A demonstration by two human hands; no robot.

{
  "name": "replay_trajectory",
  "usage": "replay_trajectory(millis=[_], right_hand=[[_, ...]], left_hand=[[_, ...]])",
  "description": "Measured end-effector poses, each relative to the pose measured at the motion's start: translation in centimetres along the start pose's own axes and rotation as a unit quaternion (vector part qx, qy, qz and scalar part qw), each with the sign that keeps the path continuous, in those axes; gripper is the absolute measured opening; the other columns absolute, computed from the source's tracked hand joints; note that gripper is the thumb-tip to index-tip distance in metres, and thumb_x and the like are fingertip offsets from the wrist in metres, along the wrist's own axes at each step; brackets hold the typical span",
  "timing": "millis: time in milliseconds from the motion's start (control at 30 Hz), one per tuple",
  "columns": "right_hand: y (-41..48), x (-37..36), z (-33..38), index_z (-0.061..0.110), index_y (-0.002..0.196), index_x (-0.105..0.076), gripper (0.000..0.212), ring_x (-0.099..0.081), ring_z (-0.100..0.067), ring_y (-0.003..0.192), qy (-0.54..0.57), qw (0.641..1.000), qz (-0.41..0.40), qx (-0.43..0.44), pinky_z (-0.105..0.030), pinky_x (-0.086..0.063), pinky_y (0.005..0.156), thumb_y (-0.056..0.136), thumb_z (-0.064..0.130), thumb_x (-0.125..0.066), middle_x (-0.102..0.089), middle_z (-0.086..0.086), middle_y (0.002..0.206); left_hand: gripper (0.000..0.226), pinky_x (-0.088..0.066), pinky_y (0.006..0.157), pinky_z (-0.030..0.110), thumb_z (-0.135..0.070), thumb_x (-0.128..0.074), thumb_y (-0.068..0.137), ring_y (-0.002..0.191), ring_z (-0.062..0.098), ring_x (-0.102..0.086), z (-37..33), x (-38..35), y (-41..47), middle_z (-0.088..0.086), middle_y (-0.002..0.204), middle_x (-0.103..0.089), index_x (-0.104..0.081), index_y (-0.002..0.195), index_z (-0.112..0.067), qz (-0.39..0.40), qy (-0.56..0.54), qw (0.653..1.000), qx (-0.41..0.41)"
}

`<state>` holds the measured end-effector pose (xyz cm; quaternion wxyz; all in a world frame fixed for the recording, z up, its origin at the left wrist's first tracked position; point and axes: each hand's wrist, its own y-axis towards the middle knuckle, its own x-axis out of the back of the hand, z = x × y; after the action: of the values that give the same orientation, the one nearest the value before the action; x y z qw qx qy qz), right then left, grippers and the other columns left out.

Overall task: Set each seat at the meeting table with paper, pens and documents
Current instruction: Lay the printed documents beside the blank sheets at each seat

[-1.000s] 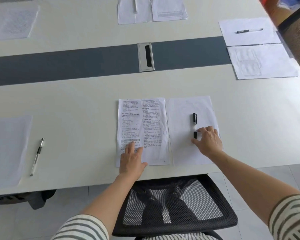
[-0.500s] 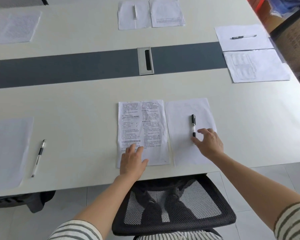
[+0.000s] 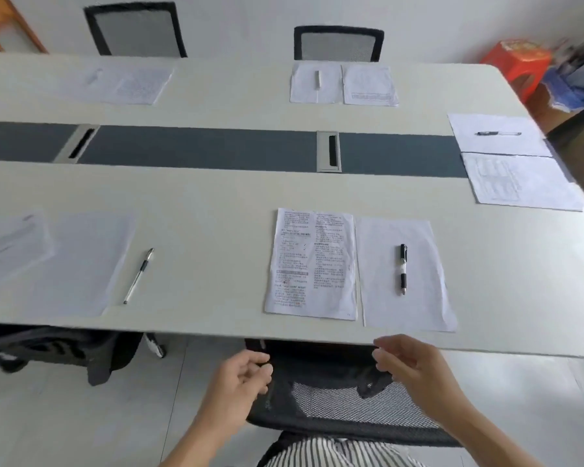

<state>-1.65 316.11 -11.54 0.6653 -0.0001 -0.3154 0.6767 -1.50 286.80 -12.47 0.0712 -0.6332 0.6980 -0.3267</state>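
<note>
Near seat, from the head camera. Printed document: white sheet, two columns of dense black text, flat on the pale table close to its near edge. Just right of it, long edges almost touching: blank white sheet, slightly creased, same format. On the blank sheet, lengthwise along its middle: black pen with a clear midsection, tip toward the near edge. Left hand and right hand: both off the table, below its near edge, above the black mesh chair; fingers loosely curled, thumb close to fingertips, holding nothing. Seat to the left: blank paper, slim pen beside it on bare tabletop. Right end: end sheet bearing an end pen, faintly printed page alongside.
</note>
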Motion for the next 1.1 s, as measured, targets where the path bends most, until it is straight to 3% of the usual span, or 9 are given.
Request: replay_trajectory(millis=[100,300,467,533,633,767,867,967,1100], right_hand=[[-1.8,-2.0,0.7,0.024,0.09,-0.073,0.01,-0.07,-0.011,0.07,0.005,0.998,0.057,0.021,-0.018,-0.051,0.061,0.085,0.015,-0.072,-0.076,0.003,0.073],[-4.3,-8.1,2.7,0.031,0.094,-0.07,0.008,-0.067,0.002,0.071,-0.063,0.973,0.215,0.06,-0.016,-0.047,0.068,0.088,0.028,-0.069,-0.074,0.017,0.08],[-7.3,-14.0,6.0,0.029,0.096,-0.07,0.008,-0.069,-0.006,0.08,-0.082,0.95,0.283,0.104,-0.017,-0.05,0.069,0.09,0.03,-0.066,-0.075,0.007,0.086],[-8.2,-16.7,7.3,0.029,0.097,-0.071,0.01,-0.069,-0.007,0.079,-0.094,0.94,0.305,0.121,-0.017,-0.049,0.069,0.089,0.032,-0.066,-0.074,0.006,0.084],[-9.0,-21.4,9.5,0.029,0.097,-0.071,0.011,-0.067,-0.004,0.072,-0.11,0.93,0.318,0.149,-0.021,-0.05,0.071,0.089,0.033,-0.066,-0.073,0.008,0.08],[-10.2,-29.2,13.1,0.028,0.096,-0.07,0.008,-0.064,-0.001,0.069,-0.11,0.929,0.312,0.168,-0.014,-0.046,0.058,0.09,0.03,-0.065,-0.073,0.007,0.08],[-11.4,-34.8,16.1,0.025,0.097,-0.071,0.009,-0.07,-0.007,0.078,-0.096,0.929,0.31,0.178,-0.022,-0.051,0.069,0.09,0.027,-0.065,-0.074,0.004,0.081],[-12.3,-38.8,18.9,0.023,0.097,-0.071,0.011,-0.071,-0.008,0.079,-0.071,0.932,0.301,0.187,-0.023,-0.05,0.073,0.09,0.026,-0.064,-0.074,0.002,0.081],[-11.4,-42.2,21.5,0.025,0.097,-0.072,0.011,-0.07,-0.011,0.079,-0.051,0.944,0.272,0.178,-0.026,-0.052,0.073,0.089,0.028,-0.064,-0.074,0.001,0.081]], left_hand=[[0.011,-0.052,0.062,0.021,-0.011,-0.065,0.089,0.064,0.011,-0.07,2.0,0.3,-5.1,0.006,0.076,-0.075,-0.068,0.098,-0.015,-0.042,-0.056,0.997,0.028],[0.016,-0.052,0.064,0.024,-0.025,-0.067,0.083,0.067,0.012,-0.069,7.0,1.2,-15.3,0.002,0.078,-0.076,-0.067,0.097,-0.017,-0.122,-0.15,0.977,0.094],[0.028,-0.055,0.069,0.027,-0.035,-0.066,0.077,0.073,0.015,-0.071,10.4,4.7,-20.8,0.004,0.083,-0.076,-0.069,0.099,-0.017,-0.186,-0.186,0.958,0.111],[0.017,-0.054,0.068,0.025,-0.028,-0.068,0.086,0.074,0.014,-0.071,11.9,6.8,-21.8,0.003,0.083,-0.076,-0.069,0.1,-0.017,-0.217,-0.203,0.949,0.106],[0.014,-0.053,0.068,0.025,-0.023,-0.063,0.088,0.075,0.014,-0.072,14.4,10.5,-22.8,0.004,0.083,-0.076,-0.069,0.1,-0.018,-0.254,-0.229,0.935,0.092],[0.011,-0.053,0.068,0.026,-0.018,-0.062,0.09,0.075,0.016,-0.071,18.3,18.1,-24.2,0.006,0.082,-0.075,-0.069,0.099,-0.017,-0.275,-0.238,0.928,0.078],[0.009,-0.052,0.066,0.026,-0.013,-0.062,0.091,0.07,0.017,-0.069,21.0,24.5,-25.7,0.008,0.08,-0.075,-0.069,0.096,-0.014,-0.293,-0.239,0.923,0.072],[0.011,-0.052,0.064,0.027,-0.022,-0.066,0.088,0.069,0.018,-0.069,22.5,30.3,-26.0,0.01,0.079,-0.074,-0.07,0.094,-0.015,-0.296,-0.237,0.924,0.06],[0.03,-0.053,0.064,0.026,-0.033,-0.061,0.074,0.068,0.016,-0.069,22.9,36.3,-23.6,0.011,0.079,-0.073,-0.07,0.095,-0.013,-0.275,-0.221,0.934,0.056]])
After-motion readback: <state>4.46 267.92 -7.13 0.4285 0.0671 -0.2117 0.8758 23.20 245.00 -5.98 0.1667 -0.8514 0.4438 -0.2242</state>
